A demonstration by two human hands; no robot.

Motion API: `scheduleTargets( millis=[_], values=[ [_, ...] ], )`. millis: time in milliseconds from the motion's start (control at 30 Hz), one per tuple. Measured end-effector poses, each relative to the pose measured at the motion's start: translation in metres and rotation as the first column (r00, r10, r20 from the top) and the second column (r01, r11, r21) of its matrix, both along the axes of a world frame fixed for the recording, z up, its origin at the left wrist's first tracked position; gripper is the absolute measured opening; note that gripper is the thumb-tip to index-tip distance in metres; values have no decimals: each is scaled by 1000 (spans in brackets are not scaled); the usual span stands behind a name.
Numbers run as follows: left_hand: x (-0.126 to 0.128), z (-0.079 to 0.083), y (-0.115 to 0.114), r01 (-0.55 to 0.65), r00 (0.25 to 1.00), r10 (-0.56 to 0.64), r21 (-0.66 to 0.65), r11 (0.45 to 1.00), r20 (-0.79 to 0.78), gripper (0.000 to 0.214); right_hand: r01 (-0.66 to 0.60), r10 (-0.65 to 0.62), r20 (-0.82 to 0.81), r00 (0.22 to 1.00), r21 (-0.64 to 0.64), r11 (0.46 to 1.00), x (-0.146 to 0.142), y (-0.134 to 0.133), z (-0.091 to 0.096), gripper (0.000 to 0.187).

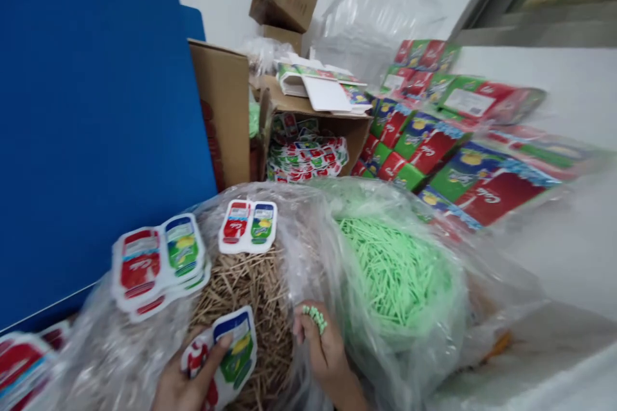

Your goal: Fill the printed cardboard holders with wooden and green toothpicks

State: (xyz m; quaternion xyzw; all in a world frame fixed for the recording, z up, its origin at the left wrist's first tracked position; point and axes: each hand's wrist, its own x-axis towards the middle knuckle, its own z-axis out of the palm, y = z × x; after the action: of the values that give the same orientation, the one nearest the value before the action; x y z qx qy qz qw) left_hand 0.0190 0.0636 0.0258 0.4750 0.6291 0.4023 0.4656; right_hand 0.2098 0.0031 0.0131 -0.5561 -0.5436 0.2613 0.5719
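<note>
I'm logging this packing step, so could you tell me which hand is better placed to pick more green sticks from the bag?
The right hand, probably. It already pinches a few green sticks and sits right beside the green pile. The left hand is occupied holding a printed card over the brown sticks.

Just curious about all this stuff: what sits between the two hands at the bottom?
In the head view, a heap of brown toothpicks in a clear bag lies between the left hand, holding a printed card, and the right hand, pinching green toothpicks.
</note>
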Motion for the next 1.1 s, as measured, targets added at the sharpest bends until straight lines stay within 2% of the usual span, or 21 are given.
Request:
scheduleTargets(
  millis=[100,200,400,600,833,1100],
  values=[
    [-7,-6,-7,84,995,-77,-113,990,65,35,-53,53,-24,998,-36,998,-12,1,-23,23],
    [-10,-12,-11,136,989,-125,-151,979,80,38,-92,91,-13,996,-50,995,-15,-2,-30,23],
    [0,-17,-14,181,983,-179,-70,981,27,39,-70,70,-10,997,-17,997,-16,-3,-31,20],
    [5,-21,-13,281,957,-275,56,958,-86,37,-67,67,18,998,-15,998,-13,-3,-36,21],
    [3,-13,-10,415,878,-348,159,896,-330,32,-55,55,-9,998,2,999,-12,-7,-44,21],
    [4,-16,-10,524,803,-390,222,822,-451,27,-48,48,-29,998,-15,999,-8,-10,-45,21]
  ],
)
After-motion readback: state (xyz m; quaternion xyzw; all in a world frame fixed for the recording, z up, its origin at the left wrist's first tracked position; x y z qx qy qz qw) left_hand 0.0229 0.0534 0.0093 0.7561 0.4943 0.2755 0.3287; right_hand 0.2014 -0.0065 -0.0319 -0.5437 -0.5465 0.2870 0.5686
